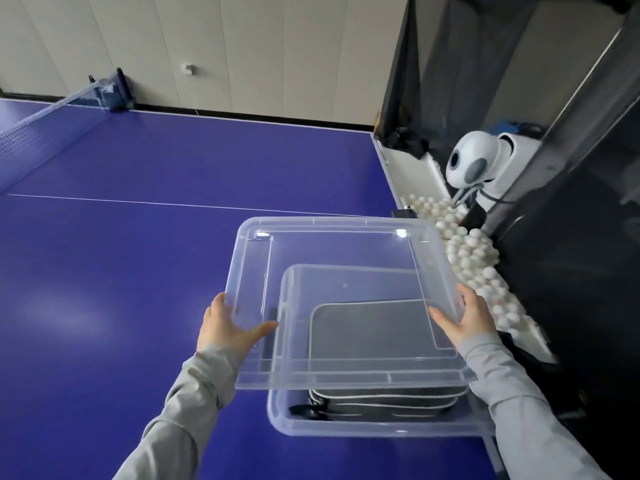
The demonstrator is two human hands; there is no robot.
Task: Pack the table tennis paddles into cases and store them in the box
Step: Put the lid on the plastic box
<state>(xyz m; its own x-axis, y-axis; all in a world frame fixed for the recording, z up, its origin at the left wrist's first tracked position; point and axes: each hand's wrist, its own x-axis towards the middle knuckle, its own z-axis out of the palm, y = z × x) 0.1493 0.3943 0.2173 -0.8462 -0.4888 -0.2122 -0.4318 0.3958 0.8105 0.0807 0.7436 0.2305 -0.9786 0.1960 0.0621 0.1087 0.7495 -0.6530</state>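
Clear box [346, 427] at table's [138, 271] near right corner, its right end overhanging the edge. Dark zipped paddle cases [374, 400] stacked inside. Clear lid [339, 251] held above the box, shifted toward the far side, not seated. Left hand [227, 325] grips lid's left edge, thumb under, fingers on top. Right hand [465, 318] grips right edge. Grey sleeves. White balls [474, 258] heaped past table's right edge, ball machine [474, 161] behind. Net [52, 109] far left.
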